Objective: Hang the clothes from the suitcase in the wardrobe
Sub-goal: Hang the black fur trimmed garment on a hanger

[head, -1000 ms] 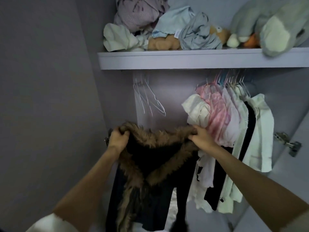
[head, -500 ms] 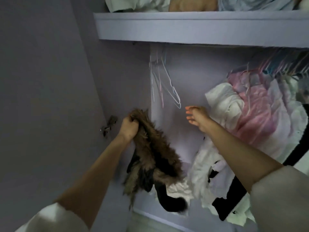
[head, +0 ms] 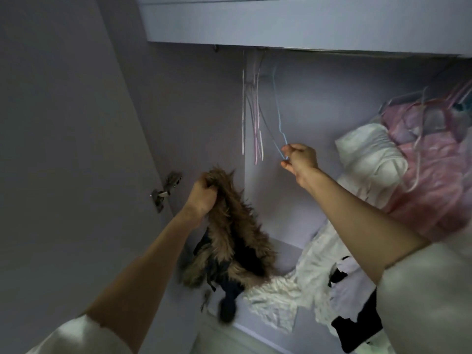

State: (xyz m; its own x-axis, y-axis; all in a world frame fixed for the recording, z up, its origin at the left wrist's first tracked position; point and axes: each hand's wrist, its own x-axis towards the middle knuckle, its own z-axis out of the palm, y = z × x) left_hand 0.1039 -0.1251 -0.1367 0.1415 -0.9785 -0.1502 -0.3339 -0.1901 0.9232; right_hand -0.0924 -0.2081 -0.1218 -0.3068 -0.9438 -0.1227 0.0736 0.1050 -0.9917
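Inside a lilac wardrobe (head: pixel 199 103), a person's left hand (head: pixel 201 194) clenches the brown fur trim of a dark jacket (head: pixel 229 241), which dangles bunched below the fist, near the wardrobe's left wall and door hinge (head: pixel 166 191). The right hand (head: pixel 300 158) pinches the lower corner of a pale blue wire hanger (head: pixel 278 116), one of several empty hangers (head: pixel 251 118) suspended from the rail beneath the shelf (head: pixel 281 24). To the right, white (head: pixel 370 159) and pink garments (head: pixel 434 159) hang crowded together, with black-and-white clothing (head: pixel 342 282) trailing lower down behind the right forearm.
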